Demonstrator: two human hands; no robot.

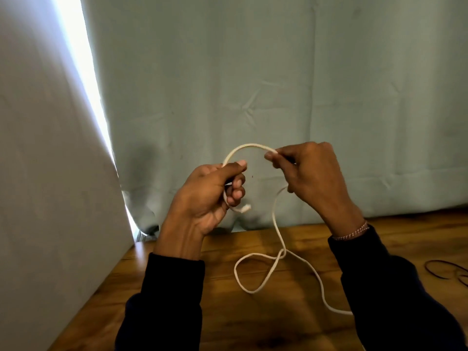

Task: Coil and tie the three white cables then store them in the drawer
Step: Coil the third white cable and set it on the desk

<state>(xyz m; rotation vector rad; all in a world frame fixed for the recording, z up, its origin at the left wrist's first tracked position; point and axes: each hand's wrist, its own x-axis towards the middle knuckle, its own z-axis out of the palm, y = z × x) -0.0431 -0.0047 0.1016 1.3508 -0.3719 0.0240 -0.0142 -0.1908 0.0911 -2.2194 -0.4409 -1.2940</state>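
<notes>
One white cable (274, 239) arcs between your hands above the table (291, 325): left hand (215, 193) grips its end, right hand (307, 171) pinches farther along. Light, limp; it should coil easily.

Both hands are raised above the desk (228, 312), the left hand (210, 196) to the left of the right hand (311, 173). The cable (253, 146) arches between them, its end hanging below the left grip. From the right hand it drops to the desk and loops there between the forearms. Bands (448, 271) lie at the desk's right edge. A curtain (253, 72) hangs behind, a panel (50, 198) stands left.
</notes>
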